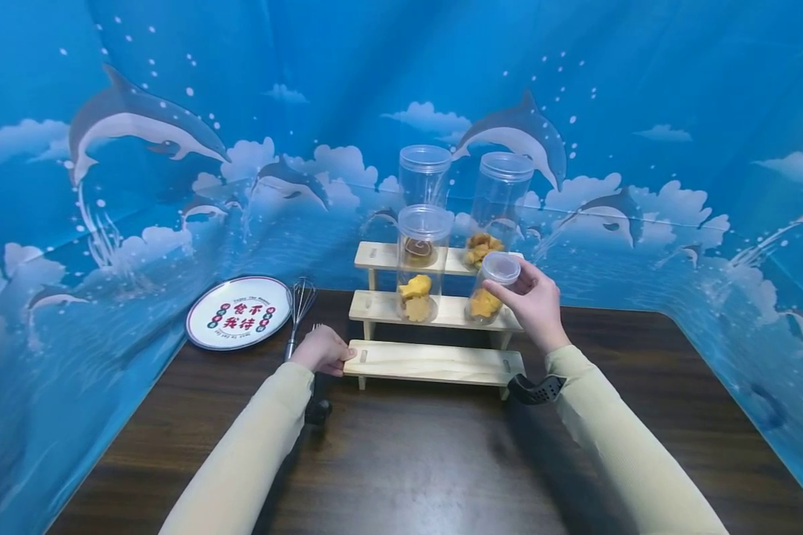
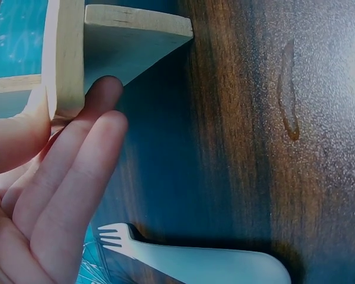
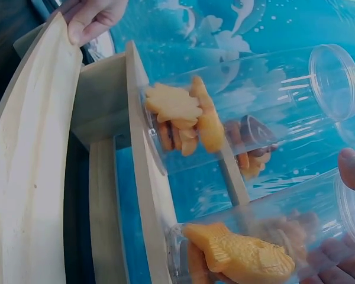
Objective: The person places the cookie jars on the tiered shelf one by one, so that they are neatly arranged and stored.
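A three-tier wooden display rack [image 1: 435, 362] stands mid-table. My left hand [image 1: 326, 349] pinches the left end of its lowest shelf, thumb on top and fingers beneath, as the left wrist view shows. My right hand [image 1: 535, 301] grips a lidded clear jar [image 1: 485, 303] near its top, at the right of the middle shelf. Inside that jar lies a golden fish-shaped piece [image 3: 242, 254]. Left of it on the same shelf stands a taller clear jar [image 1: 423, 264] with yellow, flower-like pieces. The lowest shelf bears nothing.
Two tall lidded jars, one left [image 1: 424, 174] and one right [image 1: 505, 193], stand on the top shelf. Left of the rack lie a whisk [image 1: 301, 301], a fork [image 2: 195, 260] and a white plate [image 1: 239, 338] with red characters. A dolphin-print cloth [image 1: 348, 89] hangs behind the table.
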Demonstrator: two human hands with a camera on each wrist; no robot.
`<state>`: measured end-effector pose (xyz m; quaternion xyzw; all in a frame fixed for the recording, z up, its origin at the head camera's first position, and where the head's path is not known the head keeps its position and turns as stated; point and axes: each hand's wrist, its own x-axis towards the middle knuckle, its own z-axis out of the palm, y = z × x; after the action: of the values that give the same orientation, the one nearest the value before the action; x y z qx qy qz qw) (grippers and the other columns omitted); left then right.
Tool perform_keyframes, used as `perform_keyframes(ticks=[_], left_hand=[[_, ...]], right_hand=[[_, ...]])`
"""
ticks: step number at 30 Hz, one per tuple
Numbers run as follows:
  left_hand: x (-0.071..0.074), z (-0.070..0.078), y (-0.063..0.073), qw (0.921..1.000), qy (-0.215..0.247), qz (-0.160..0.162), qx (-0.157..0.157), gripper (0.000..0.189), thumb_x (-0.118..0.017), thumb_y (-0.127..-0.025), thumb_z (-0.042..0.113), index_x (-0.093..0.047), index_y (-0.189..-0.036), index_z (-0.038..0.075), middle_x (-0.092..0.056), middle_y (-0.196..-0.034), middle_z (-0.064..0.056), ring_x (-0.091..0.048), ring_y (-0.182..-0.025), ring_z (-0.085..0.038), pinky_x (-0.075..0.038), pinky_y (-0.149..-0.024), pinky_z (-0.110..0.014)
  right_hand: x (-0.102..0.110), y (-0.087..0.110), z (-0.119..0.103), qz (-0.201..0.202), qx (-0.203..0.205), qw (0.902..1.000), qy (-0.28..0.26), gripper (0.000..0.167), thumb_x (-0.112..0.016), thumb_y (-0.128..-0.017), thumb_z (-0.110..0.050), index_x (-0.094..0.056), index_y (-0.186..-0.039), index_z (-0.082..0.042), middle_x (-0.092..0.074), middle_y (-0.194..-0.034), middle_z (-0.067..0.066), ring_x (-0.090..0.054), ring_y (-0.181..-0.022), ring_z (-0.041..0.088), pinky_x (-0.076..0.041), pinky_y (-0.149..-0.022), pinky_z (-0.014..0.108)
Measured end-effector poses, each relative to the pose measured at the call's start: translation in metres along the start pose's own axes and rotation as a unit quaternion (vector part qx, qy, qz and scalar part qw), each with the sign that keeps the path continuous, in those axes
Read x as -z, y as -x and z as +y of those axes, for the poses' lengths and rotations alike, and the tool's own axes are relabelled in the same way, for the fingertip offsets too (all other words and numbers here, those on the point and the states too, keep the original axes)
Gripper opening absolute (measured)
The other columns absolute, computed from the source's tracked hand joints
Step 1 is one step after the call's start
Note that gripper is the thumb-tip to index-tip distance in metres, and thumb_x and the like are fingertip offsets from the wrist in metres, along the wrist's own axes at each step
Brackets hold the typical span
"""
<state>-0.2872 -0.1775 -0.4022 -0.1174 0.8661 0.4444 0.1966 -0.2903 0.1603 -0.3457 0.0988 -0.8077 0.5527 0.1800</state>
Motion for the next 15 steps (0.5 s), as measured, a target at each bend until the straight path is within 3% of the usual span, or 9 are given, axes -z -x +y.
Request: perform_keyframes(ticks=[8,15], left_hand=[[0.001,0.000,-0.001,0.9999,-0.010,-0.005,0.005,0.025,-0.064,-0.090,0.007,-0.064,-0.108,-0.010,-0.062,-0.075,-0.011,-0.060,-0.058,-0.014,-0.058,-0.059,-0.025],[0.001,-0.002,-0.002,0.9999,-0.009,-0.004,0.009,0.024,-0.064,-0.090,0.008,-0.064,-0.107,-0.010,-0.061,-0.072,-0.009,-0.059,-0.057,-0.013,-0.058,-0.059,-0.024]], right_hand=[[-0.001,0.003,-0.021,-0.009,-0.014,0.9997,0.017,0.062,-0.075,-0.082,-0.030,-0.051,-0.135,-0.006,-0.058,-0.128,0.015,-0.058,-0.117,0.027,-0.050,-0.096,0.035],[-0.007,-0.002,0.000,0.017,-0.012,0.9997,0.010,0.068,-0.076,-0.078,-0.042,-0.052,-0.134,-0.012,-0.060,-0.127,0.009,-0.058,-0.117,0.021,-0.048,-0.098,0.033]])
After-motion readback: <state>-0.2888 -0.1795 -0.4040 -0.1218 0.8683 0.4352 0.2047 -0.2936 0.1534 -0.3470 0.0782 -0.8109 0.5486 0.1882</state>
